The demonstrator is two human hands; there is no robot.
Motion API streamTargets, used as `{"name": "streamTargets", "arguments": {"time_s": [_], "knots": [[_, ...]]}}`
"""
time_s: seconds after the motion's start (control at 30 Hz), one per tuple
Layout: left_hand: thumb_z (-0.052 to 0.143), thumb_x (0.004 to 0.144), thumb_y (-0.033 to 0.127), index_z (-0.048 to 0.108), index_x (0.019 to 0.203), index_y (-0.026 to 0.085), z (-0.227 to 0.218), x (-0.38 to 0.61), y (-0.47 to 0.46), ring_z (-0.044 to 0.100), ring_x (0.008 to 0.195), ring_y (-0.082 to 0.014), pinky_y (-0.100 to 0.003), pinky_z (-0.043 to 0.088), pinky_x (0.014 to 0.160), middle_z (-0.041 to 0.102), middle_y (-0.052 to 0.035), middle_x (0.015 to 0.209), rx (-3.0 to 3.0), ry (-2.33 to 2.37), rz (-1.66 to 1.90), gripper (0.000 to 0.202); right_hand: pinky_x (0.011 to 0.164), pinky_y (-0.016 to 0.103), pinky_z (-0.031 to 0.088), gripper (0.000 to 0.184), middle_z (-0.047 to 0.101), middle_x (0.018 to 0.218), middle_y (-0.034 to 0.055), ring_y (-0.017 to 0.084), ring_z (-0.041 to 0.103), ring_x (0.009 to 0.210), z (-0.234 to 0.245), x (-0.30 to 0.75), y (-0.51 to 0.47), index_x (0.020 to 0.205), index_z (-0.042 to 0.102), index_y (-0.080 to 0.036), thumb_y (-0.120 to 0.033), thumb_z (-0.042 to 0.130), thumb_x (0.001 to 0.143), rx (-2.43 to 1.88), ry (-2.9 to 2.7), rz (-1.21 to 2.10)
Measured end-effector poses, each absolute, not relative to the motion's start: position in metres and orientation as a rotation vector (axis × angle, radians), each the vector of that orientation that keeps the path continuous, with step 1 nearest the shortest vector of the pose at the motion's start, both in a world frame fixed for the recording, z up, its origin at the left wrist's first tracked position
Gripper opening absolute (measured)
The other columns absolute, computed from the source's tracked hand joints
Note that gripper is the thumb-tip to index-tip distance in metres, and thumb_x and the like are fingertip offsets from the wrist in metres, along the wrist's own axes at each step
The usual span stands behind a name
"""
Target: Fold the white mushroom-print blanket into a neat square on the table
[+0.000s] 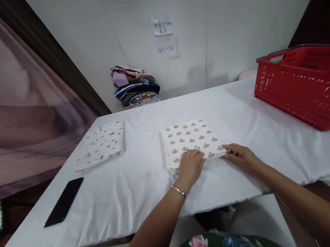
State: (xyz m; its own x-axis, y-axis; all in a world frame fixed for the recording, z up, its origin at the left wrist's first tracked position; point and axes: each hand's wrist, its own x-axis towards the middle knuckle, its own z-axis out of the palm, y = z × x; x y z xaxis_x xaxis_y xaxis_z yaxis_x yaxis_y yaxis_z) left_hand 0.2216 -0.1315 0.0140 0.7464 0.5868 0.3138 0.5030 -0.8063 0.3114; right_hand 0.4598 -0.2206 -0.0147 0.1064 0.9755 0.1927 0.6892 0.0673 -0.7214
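Note:
A folded white cloth [189, 138] with grey duck-like prints, one of them yellow, lies flat on the table in front of me. My left hand [191, 163] rests on its near edge, palm down, the fingers lying on the fabric. At the near right corner, my right hand [243, 157] pinches the cloth's edge between thumb and fingers. The underside of the layers there is hidden.
Another folded printed cloth [103, 145] and a black phone [64, 202] lie on the left of the white-covered table [126, 202]. A red basket [305, 86] stands at the right. Stacked fabrics [136, 85] sit beyond the far edge, near the wall.

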Motion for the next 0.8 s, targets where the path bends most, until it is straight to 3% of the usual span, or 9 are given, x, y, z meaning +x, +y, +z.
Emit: {"name": "streamTargets", "arguments": {"time_s": [0.27,0.47,0.8], "knots": [[0.051,0.088,0.027,0.061,0.099,0.023,0.010,0.224,-0.131,0.050,0.097,-0.0187,-0.034,0.037,0.082,0.062,-0.0024,0.102,2.700,0.912,0.637,0.015,0.069,0.033,0.046,0.033,0.062,0.090,0.0038,0.019,0.058,0.079,-0.022,0.455,-0.218,0.108,0.062,-0.027,-0.047,0.047,0.086,-1.756,-1.598,0.371],[0.053,0.087,0.025,0.062,0.093,0.023,0.009,0.226,-0.131,0.051,0.094,-0.0183,-0.034,0.037,0.080,0.063,-0.0009,0.097,2.692,0.942,0.656,0.011,0.068,0.032,0.046,0.035,0.063,0.090,0.0043,0.019,0.058,0.078,-0.024,0.457,-0.217,0.104,0.065,-0.026,-0.050,0.053,0.082,-1.672,-1.505,0.467],[0.051,0.088,0.024,0.062,0.093,0.024,0.008,0.218,-0.134,0.050,0.095,-0.0174,-0.035,0.037,0.083,0.063,-0.0009,0.098,2.741,0.950,0.643,0.012,0.072,0.032,0.047,0.031,0.060,0.103,0.0053,0.019,0.058,0.085,-0.035,0.457,-0.214,0.097,0.069,-0.026,-0.048,0.061,0.077,-1.637,-1.376,0.465]]}}
